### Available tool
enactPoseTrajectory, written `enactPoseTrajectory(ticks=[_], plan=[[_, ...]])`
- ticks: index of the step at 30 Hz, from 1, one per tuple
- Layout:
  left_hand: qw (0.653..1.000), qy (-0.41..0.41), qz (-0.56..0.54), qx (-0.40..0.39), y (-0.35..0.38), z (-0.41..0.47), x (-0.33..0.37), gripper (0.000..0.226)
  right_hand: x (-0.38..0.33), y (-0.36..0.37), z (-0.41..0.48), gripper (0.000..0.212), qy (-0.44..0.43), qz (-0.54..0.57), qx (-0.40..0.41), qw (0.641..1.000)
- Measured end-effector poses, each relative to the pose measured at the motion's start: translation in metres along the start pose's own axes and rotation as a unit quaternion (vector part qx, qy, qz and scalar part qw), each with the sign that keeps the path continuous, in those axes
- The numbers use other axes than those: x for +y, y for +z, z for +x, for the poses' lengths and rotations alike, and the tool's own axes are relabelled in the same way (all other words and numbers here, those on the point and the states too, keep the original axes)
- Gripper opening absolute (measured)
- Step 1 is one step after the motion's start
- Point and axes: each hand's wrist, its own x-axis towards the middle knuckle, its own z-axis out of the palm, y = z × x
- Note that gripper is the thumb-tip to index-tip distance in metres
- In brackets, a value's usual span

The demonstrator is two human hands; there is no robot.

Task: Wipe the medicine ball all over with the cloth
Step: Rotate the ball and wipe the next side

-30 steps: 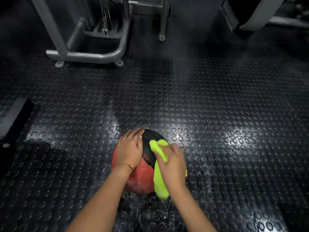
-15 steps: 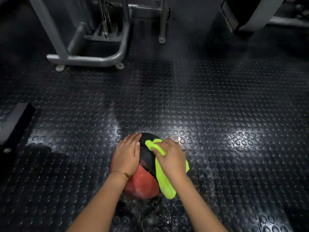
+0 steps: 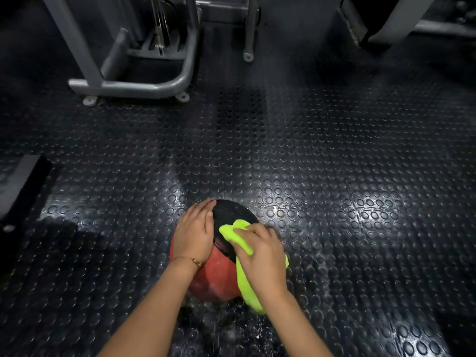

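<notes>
Head view, one ball, one cloth, two hands

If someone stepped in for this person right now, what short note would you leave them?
Left hand: flat on the medicine ball, steadying it on the studded floor.
Right hand: presses the green cloth on the ball's top right, over the black panel.
Done: cannot tell which parts are already wiped.
Left: probably the red near side, the left side under the hand, and the underside; roll the ball to reach them.
</notes>
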Motion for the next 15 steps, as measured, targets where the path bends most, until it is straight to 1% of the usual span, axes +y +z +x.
enactPoseTrajectory(ticks=[1,2,3,5,6,7,8,10,12,13,15], plan=[[1.0,0.0,0.0,0.0,0.0,-0.002,0.001,0.072,0.001,0.002,-0.001,0.024,0.009,0.0,0.019,1.0],[1.0,0.001,0.004,-0.001,0.0,-0.005,0.003,0.072,0.003,0.002,0.005,0.025,0.047,0.009,0.026,0.998],[1.0,0.003,0.009,-0.003,0.0,-0.008,0.004,0.072,0.009,0.003,0.019,0.028,0.111,0.024,0.015,0.993],[1.0,0.005,0.019,-0.009,0.001,-0.014,0.006,0.072,0.028,0.006,0.055,0.038,0.239,0.049,-0.06,0.968],[1.0,0.007,0.024,-0.011,0.001,-0.014,0.006,0.072,0.036,0.006,0.07,0.04,0.273,0.068,-0.105,0.954],[0.999,0.008,0.029,-0.014,0.002,-0.013,0.006,0.071,0.039,0.005,0.079,0.04,0.276,0.077,-0.136,0.948],[0.999,0.008,0.033,-0.016,0.002,-0.01,0.006,0.07,0.036,0.005,0.082,0.038,0.261,0.067,-0.15,0.951],[0.999,0.001,0.034,-0.016,0.002,-0.004,0.004,0.068,0.027,0.006,0.072,0.037,0.203,0.027,-0.139,0.969],[1.0,0.001,0.026,-0.008,0.001,-0.003,0.0,0.071,0.018,-0.001,0.055,0.033,0.135,0.001,-0.125,0.983],[1.0,0.005,0.021,-0.005,0.0,-0.006,-0.002,0.072,0.016,-0.003,0.054,0.033,0.115,-0.002,-0.14,0.983],[1.0,0.012,0.017,0.002,0.0,-0.015,-0.002,0.069,0.018,-0.004,0.072,0.037,0.123,-0.024,-0.192,0.973]])
